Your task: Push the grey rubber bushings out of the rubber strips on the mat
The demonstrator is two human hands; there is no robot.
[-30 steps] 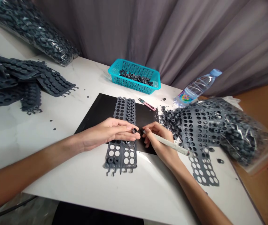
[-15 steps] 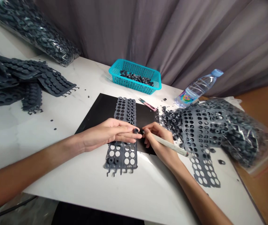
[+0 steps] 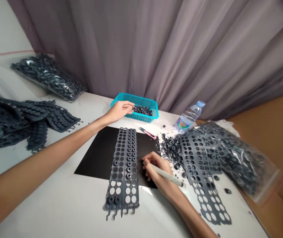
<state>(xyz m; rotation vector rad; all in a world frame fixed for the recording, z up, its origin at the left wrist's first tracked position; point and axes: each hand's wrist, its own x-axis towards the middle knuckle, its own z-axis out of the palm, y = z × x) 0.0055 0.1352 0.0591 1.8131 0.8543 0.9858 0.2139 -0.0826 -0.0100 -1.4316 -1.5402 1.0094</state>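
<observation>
Bench [image 3: 57,201] and black mat [image 3: 94,155] carrying a perforated dark sheet [image 3: 123,185]
The sheet looks light and bendy, best taken by its side edges; the teal basket [image 3: 143,118] has the left hand [image 3: 118,111] over it, fingers loosely extended, grip unclear; the right hand [image 3: 160,168] pinches a pale pen-like tool [image 3: 167,176], likely stiff; small dark pieces [image 3: 142,110] in the basket seem springy, easiest held by their sides

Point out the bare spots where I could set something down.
Bare: the black mat between its left edge and the perforated strip; the white tabletop between the left forearm and the strip's near end; a smaller patch between that end and the right forearm. Crowded: right of the mat, with loose black pieces, a perforated sheet and a plastic bag.
</observation>
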